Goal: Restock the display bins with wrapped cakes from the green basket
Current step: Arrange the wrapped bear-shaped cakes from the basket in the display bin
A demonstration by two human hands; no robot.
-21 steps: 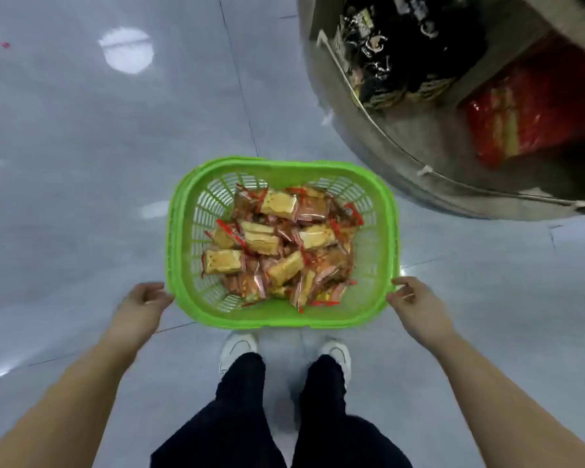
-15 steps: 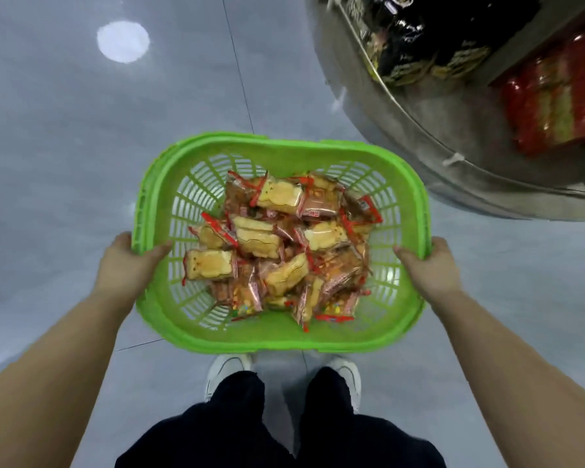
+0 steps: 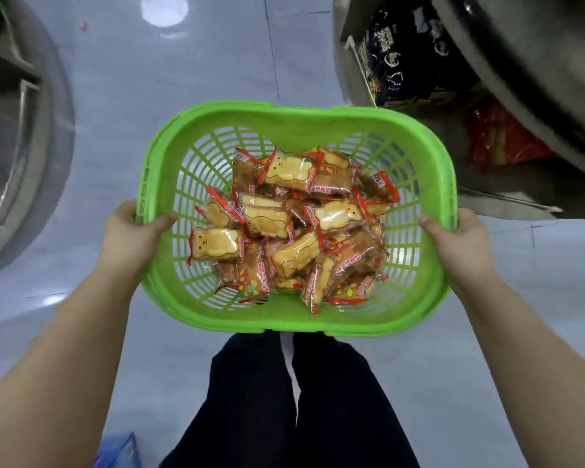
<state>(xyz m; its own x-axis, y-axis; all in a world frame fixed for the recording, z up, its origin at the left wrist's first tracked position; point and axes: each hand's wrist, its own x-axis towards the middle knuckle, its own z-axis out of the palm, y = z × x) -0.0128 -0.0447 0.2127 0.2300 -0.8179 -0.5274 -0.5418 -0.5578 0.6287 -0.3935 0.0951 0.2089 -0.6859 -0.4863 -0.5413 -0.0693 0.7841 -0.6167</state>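
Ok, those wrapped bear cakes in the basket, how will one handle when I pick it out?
A wrapped cake probably feels light and soft, so pinch gently. Its glossy film looks slippery and crinkly. The loose pile in the green basket may shift as one lifts.

A shop aisle: round grey display bins (image 3: 402, 106) holding packaged snacks (image 3: 416, 62) (dark and red wrappers) flank a glossy tiled floor (image 3: 200, 62).

Both bare forearms stretched forward and down, converging slightly. Left hand (image 3: 129, 233) clamped on the green basket (image 3: 284, 319) at its left rim, thumb hooked over the edge (fingers hidden underneath). Right hand (image 3: 456, 243) gripping the opposite rim, thumb likewise inside.
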